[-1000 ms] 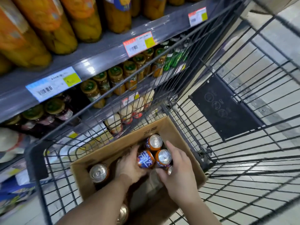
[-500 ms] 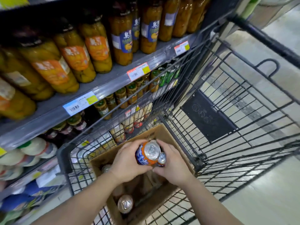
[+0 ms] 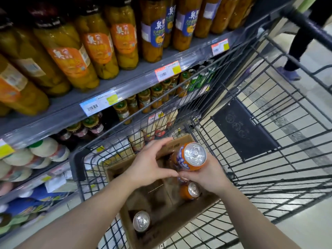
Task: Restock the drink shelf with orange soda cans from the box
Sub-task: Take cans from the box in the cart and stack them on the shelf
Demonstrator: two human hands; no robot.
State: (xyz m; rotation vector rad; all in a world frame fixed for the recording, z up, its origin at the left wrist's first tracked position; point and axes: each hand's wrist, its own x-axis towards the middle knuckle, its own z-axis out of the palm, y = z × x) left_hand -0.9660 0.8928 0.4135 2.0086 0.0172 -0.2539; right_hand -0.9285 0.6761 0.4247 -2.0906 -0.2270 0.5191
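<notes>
Right hand (image 3: 208,175) grips an orange soda can (image 3: 190,157) from below, a little right of the frame's centre, holding it tilted with its silver top facing up and to the right, clear above the cardboard box (image 3: 195,212). Left hand (image 3: 149,164) is just beside it with fingers and thumb spread in a loose curve, holding nothing; whether a fingertip touches the can I cannot tell. Lower down, a second can (image 3: 190,191) lies in the box just under the right hand, and a third (image 3: 141,221) stands at the near corner. Around the box is a wire shopping cart (image 3: 251,177), and in the upper left run shelves (image 3: 125,83) of fruit jars (image 3: 115,45). The step in hand looks like lifting cans out; next, the held can needs carrying to a drink shelf, though no soda slot shows here.
</notes>
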